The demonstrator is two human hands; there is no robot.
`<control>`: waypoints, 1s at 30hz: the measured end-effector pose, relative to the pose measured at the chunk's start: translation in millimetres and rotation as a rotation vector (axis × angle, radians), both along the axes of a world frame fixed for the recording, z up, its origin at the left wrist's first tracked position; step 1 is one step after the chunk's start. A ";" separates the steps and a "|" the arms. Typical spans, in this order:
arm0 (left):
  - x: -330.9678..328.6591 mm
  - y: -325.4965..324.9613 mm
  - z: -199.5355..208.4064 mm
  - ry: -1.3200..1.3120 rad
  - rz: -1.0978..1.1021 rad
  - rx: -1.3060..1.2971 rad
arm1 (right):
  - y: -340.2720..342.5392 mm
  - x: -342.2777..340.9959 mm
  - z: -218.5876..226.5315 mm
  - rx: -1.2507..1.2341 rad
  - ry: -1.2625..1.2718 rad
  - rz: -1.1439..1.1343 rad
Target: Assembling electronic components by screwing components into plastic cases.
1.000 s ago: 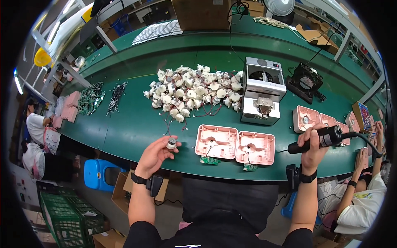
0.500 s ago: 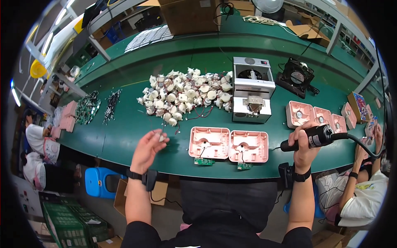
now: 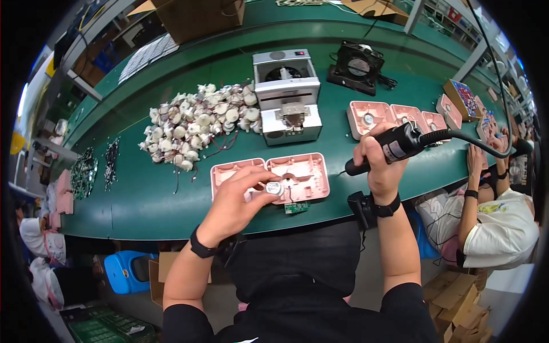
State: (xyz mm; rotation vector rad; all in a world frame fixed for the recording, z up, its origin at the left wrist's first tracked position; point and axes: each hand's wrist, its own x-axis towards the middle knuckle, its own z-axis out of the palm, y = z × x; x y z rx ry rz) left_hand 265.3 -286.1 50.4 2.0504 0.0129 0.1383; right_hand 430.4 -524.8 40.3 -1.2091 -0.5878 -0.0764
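My left hand (image 3: pixel 239 197) pinches a small round motor (image 3: pixel 274 188), silver and white, between thumb and fingers. It hovers at the inner edges of two pink plastic shells and partly hides the left shell (image 3: pixel 223 171). The right shell (image 3: pixel 313 174) lies open side up, with a green circuit board (image 3: pixel 296 208) on a wire at its near edge. My right hand (image 3: pixel 382 163) is wrapped round a black corded electric screwdriver (image 3: pixel 394 147). Its bit points left, above the table just right of the right shell and apart from it.
A pile of white wired motors (image 3: pixel 200 123) lies far left of a grey-white machine (image 3: pixel 287 97). Behind stands a black fan (image 3: pixel 357 66). More pink shells (image 3: pixel 369 119) with round parts sit at right, near a co-worker's hands (image 3: pixel 476 163). Small boards (image 3: pixel 84 174) lie far left.
My left hand has carried the motor from beside the pile rightward to the pink shells. My right hand still grips the screwdriver near the right shell. The whole view has shifted.
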 end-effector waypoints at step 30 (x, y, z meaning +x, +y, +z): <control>28.5 -13.9 -52.1 -0.248 0.104 0.457 | 96.0 25.1 104.5 0.044 -0.056 0.081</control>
